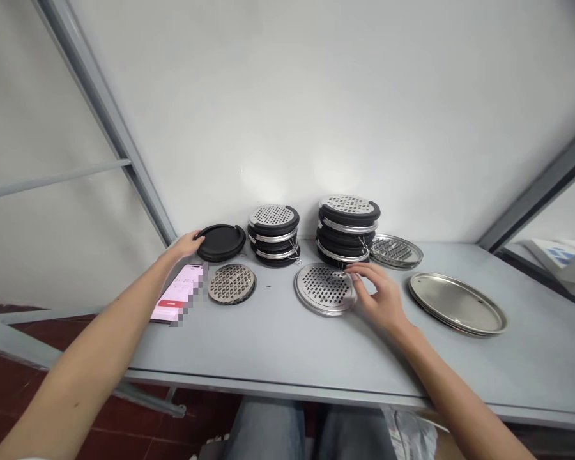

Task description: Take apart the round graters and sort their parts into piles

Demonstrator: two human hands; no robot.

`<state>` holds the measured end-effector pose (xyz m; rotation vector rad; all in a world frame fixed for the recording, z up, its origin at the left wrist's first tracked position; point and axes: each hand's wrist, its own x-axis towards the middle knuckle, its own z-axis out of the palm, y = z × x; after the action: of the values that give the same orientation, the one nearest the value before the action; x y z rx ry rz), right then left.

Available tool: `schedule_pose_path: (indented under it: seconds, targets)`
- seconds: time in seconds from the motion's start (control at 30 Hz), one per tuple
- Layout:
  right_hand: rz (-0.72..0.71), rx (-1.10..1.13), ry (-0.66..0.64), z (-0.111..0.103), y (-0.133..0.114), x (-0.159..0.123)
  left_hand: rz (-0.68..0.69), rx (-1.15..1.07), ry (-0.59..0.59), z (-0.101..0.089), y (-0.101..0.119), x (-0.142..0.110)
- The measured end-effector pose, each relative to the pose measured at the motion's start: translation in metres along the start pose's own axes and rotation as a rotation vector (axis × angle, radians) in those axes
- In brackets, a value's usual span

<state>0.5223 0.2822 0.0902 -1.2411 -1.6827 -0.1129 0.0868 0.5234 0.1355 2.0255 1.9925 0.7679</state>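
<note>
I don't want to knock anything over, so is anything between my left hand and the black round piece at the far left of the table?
Nothing visible: your left hand is right at the left rim of the black round piece. The phone lies nearer you, not between them.

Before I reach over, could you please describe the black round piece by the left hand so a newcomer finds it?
On the grey table, look left along the foot of the wall. There the left hand touches the black round piece. Unlike the two taller stacks to its right, it is plain black on top, not perforated metal.
</note>
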Motion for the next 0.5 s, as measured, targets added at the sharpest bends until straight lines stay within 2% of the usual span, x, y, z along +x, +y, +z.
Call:
schedule_pose_path:
  seconds: [0.07,0.1,0.17,0.23,0.3,0.4,0.5]
  targets:
    - [-0.058,0.084,-0.060,0.013,-0.025,0.008,0.003,0.016,-0.016,0.004,-0.007,-0.005]
    - [-0.107,0.123,-0.148,0.022,-0.039,0.014,0.002,0.031,-0.021,0.006,-0.009,-0.007]
    - [-0.183,0.148,-0.331,0.048,-0.070,0.030,-0.005,0.061,-0.016,0.008,-0.013,-0.011]
    - [-0.259,0.127,-0.452,0.079,-0.097,0.051,-0.004,0.091,-0.017,0.007,-0.015,-0.014]
    - [-0.291,0.062,-0.497,0.114,-0.116,0.071,0.008,0.115,-0.027,0.006,-0.017,-0.015]
    - [-0.274,-0.107,-0.515,0.162,-0.131,0.093,0.026,0.129,-0.027,0.007,-0.018,-0.013]
    - [-0.248,-0.250,-0.559,0.195,-0.135,0.101,0.046,0.099,-0.025,0.012,-0.016,-0.006]
